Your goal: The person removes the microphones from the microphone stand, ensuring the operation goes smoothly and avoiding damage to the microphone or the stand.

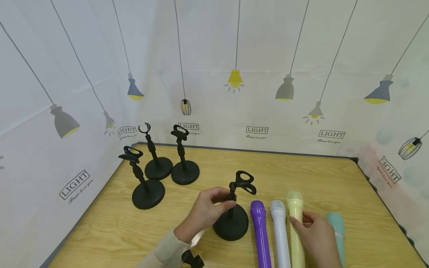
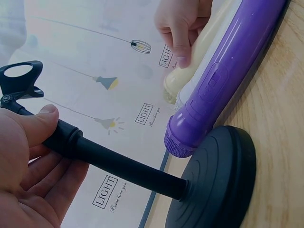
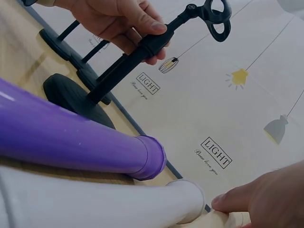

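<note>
My left hand (image 1: 209, 210) grips the upper post of a black desktop microphone stand (image 1: 231, 227), thumb on one side and fingers on the other. Its round base is by the purple microphone (image 1: 259, 230), and its clip (image 1: 245, 182) points to the right. With my right hand (image 1: 316, 232) I hold a pale yellow microphone (image 1: 295, 223) between thumb and fingers, near its head. A white microphone (image 1: 279, 230) lies between the yellow and purple ones. The left wrist view shows the purple microphone (image 2: 213, 90) close beside the stand's base (image 2: 213, 185).
Three more black microphone stands (image 1: 185, 172) are grouped at the back left of the wooden table (image 1: 285, 167). A teal microphone (image 1: 336, 230) lies right of my right hand, partly hidden by it. White fabric printed with lamps (image 1: 214, 48) encloses the table's back and sides.
</note>
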Demonstrator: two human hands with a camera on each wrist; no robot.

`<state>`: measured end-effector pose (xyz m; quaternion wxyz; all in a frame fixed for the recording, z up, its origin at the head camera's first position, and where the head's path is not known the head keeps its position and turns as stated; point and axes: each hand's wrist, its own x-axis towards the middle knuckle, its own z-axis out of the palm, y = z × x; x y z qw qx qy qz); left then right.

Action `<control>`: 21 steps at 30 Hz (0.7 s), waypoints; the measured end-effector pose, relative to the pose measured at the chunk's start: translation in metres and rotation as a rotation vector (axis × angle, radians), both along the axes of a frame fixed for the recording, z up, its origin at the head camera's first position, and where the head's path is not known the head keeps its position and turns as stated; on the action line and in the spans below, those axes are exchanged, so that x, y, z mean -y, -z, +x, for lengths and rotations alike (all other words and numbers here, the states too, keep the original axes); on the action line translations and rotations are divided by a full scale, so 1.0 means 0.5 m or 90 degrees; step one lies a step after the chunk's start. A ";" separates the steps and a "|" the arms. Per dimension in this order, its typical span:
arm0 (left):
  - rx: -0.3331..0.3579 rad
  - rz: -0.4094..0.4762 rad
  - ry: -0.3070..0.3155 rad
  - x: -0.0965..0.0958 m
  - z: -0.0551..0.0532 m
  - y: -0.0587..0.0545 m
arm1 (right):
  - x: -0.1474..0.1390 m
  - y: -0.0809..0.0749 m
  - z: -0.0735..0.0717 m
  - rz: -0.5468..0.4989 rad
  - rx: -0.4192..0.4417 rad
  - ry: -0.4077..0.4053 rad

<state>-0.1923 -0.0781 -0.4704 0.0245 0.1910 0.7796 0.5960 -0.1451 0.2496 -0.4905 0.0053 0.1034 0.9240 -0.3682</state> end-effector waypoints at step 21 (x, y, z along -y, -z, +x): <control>-0.003 0.010 0.002 0.000 0.001 -0.001 | 0.007 0.014 0.017 0.162 -0.006 -0.013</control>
